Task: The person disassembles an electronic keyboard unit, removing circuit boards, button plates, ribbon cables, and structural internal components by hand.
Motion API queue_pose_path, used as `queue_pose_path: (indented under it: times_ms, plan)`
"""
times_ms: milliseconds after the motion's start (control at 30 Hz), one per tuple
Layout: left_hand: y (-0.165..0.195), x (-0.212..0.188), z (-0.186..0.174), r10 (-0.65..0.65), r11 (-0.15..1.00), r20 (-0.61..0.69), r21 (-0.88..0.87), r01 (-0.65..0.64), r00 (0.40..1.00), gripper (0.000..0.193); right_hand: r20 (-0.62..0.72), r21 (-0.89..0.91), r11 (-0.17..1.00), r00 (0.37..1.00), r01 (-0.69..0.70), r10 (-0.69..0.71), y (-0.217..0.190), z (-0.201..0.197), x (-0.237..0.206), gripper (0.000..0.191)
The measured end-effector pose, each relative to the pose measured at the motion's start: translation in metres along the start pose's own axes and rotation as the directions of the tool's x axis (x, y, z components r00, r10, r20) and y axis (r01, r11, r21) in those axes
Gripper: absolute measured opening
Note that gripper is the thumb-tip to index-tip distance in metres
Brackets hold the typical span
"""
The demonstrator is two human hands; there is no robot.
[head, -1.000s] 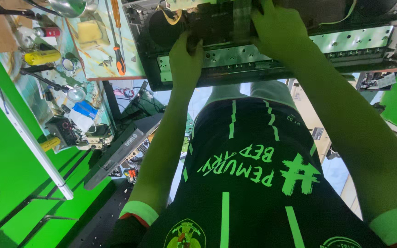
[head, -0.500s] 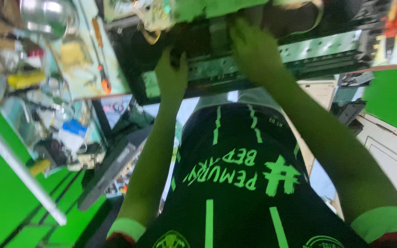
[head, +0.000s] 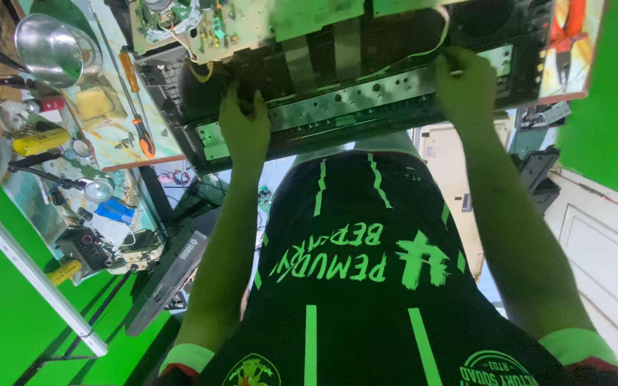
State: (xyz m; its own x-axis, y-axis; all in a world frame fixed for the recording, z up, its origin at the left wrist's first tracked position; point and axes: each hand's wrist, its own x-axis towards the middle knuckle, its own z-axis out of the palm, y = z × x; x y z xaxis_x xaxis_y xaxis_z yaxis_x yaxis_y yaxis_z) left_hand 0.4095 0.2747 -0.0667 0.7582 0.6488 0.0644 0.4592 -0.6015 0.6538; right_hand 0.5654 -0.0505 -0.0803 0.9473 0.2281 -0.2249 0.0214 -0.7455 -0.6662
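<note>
Both hands grip the open black electronics chassis (head: 352,86) at upper centre: left hand (head: 246,129) closed on its left edge, right hand (head: 466,82) closed on its right. Keep the grip level and fingers off the pale green circuit board (head: 252,21) and loose white cable (head: 434,43).

A single head-worn camera looks steeply down along the wearer's torso at the opened electronics chassis (head: 352,93), from close range. The chassis fills the upper frame. The cluttered workbench (head: 101,143) lies left of the chassis; a white door (head: 609,250) lies below-right of it.
</note>
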Motion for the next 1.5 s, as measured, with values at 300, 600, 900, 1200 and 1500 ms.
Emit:
queue_pose_path:
  times_ms: [300,600,900,1200,1500]
  plan:
    - [0.031,-0.003,0.005,-0.111,0.993,-0.039,0.04,0.113,0.993,0.051,0.035,0.104,0.993,0.998,-0.058,0.055,-0.016,0.003,0.008,0.033]
    - [0.054,0.004,0.01,-0.104,0.979,-0.02,0.175,0.105,0.994,0.054,-0.056,0.112,0.99,0.995,0.087,-0.081,-0.004,-0.002,0.011,0.019]
    - [0.056,0.0,0.01,-0.247,0.962,-0.025,0.112,0.248,0.969,0.055,-0.008,0.097,0.994,0.999,0.05,-0.05,0.016,0.001,0.019,0.022]
    - [0.052,0.007,0.006,-0.313,0.917,0.028,0.267,0.295,0.949,0.078,0.057,-0.132,0.967,0.976,0.216,-0.21,-0.001,-0.017,0.017,0.021]
    - [0.049,0.007,0.007,-0.315,0.912,0.069,0.299,0.282,0.946,0.077,0.313,-0.316,0.651,0.724,0.69,-0.615,-0.025,-0.025,0.027,0.053]
